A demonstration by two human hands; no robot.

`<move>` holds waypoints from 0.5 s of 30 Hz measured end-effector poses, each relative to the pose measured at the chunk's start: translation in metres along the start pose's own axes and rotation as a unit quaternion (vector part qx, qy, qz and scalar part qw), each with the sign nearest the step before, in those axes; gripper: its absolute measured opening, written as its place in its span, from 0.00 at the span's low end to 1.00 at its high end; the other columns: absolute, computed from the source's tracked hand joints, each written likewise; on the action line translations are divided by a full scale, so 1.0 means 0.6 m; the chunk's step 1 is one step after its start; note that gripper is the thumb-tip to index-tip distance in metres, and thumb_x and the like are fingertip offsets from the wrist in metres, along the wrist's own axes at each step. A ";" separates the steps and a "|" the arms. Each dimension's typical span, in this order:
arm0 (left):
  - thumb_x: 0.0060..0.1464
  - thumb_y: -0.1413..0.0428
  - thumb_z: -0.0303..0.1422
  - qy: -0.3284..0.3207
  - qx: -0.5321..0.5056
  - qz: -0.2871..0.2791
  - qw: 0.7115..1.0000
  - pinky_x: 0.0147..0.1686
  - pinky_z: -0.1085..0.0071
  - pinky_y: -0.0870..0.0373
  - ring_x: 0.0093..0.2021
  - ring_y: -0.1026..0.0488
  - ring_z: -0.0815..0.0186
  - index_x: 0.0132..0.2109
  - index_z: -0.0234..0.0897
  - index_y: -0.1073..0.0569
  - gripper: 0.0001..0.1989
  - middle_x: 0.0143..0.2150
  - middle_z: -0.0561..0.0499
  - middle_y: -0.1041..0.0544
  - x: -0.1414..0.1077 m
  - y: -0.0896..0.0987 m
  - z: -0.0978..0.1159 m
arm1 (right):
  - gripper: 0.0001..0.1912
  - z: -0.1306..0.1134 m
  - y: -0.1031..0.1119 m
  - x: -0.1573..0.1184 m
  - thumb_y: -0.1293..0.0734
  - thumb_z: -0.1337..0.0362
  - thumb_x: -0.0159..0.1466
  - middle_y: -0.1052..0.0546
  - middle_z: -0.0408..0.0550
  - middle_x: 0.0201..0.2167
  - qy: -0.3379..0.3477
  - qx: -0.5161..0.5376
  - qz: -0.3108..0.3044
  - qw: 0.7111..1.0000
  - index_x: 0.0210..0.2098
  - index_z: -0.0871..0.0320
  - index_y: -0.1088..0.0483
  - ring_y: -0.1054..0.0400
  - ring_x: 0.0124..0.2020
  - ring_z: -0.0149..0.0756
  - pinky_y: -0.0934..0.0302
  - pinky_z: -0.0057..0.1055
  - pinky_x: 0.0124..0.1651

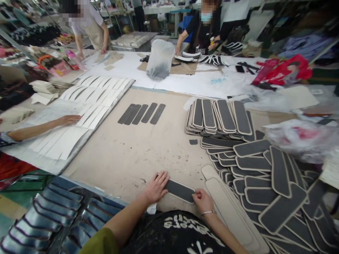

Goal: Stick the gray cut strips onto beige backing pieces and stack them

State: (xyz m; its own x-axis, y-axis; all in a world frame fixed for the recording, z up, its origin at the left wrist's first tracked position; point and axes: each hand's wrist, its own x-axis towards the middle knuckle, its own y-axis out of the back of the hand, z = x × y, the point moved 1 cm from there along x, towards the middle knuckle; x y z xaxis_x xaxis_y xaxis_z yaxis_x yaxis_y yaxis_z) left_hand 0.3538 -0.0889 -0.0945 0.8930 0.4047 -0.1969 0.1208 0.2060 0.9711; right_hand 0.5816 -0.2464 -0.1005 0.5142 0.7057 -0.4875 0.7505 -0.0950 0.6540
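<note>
Close to my body, a dark rectangular piece with a pale border (pixel 181 191) lies flat on the beige table surface (pixel 106 155). My left hand (pixel 156 187) rests on its left end, fingers spread and pressed down. At the right end, my right hand (pixel 202 200) pinches the edge between thumb and fingers. Just right of that hand lie larger plain beige rounded pieces (pixel 230 215).
Dark bordered pieces form stacks (pixel 225 116) and a loose pile (pixel 265 176) on the right. Several small dark strips (pixel 144 113) lie farther back. A person's hand (pixel 70 120) touches white strips (pixel 92 116) at left. Two people stand across the table beyond a plastic bag (pixel 160 60).
</note>
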 end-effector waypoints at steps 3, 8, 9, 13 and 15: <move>0.57 0.58 0.47 0.002 0.001 0.006 1.000 0.60 0.53 0.64 0.65 0.62 0.55 0.63 0.35 0.51 0.32 0.66 0.43 0.56 0.000 -0.001 0.002 | 0.08 0.000 -0.002 0.000 0.40 0.57 0.53 0.26 0.38 0.20 0.003 -0.006 0.000 1.000 0.27 0.55 0.35 0.33 0.23 0.31 0.44 0.26 0.29; 0.57 0.58 0.46 0.003 -0.005 0.005 1.000 0.60 0.52 0.64 0.65 0.62 0.54 0.63 0.38 0.51 0.31 0.66 0.43 0.55 0.001 0.000 0.002 | 0.08 -0.002 -0.005 0.001 0.40 0.59 0.54 0.27 0.39 0.19 0.020 -0.031 0.000 0.999 0.28 0.55 0.35 0.33 0.23 0.32 0.43 0.26 0.28; 0.57 0.58 0.46 0.003 -0.007 0.004 1.000 0.59 0.52 0.64 0.65 0.62 0.54 0.63 0.39 0.50 0.30 0.66 0.44 0.55 0.001 0.001 0.001 | 0.08 -0.002 -0.002 0.000 0.41 0.59 0.54 0.27 0.40 0.19 0.027 -0.039 -0.001 0.999 0.28 0.55 0.34 0.33 0.23 0.32 0.43 0.26 0.28; 0.57 0.57 0.46 0.003 -0.019 0.000 1.000 0.59 0.52 0.63 0.65 0.61 0.54 0.63 0.42 0.50 0.29 0.66 0.46 0.56 0.002 0.004 0.001 | 0.12 -0.004 0.029 -0.011 0.44 0.65 0.57 0.26 0.47 0.29 0.071 -0.080 0.007 0.994 0.33 0.56 0.31 0.32 0.32 0.37 0.40 0.31 0.37; 0.56 0.57 0.46 0.003 -0.026 0.001 1.000 0.59 0.52 0.63 0.65 0.61 0.54 0.63 0.43 0.50 0.29 0.66 0.46 0.56 0.002 0.005 0.000 | 0.16 -0.012 0.044 -0.020 0.46 0.64 0.59 0.27 0.52 0.36 0.113 -0.114 0.028 0.987 0.43 0.57 0.32 0.33 0.39 0.41 0.40 0.36 0.43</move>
State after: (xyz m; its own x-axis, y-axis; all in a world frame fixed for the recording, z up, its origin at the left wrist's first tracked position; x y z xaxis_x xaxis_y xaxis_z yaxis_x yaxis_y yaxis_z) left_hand 0.3551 -0.0880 -0.0918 0.8901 0.4110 -0.1968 0.0967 0.2516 0.9630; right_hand 0.5923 -0.2523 -0.0737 0.4276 0.8448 -0.3218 0.5965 0.0038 0.8026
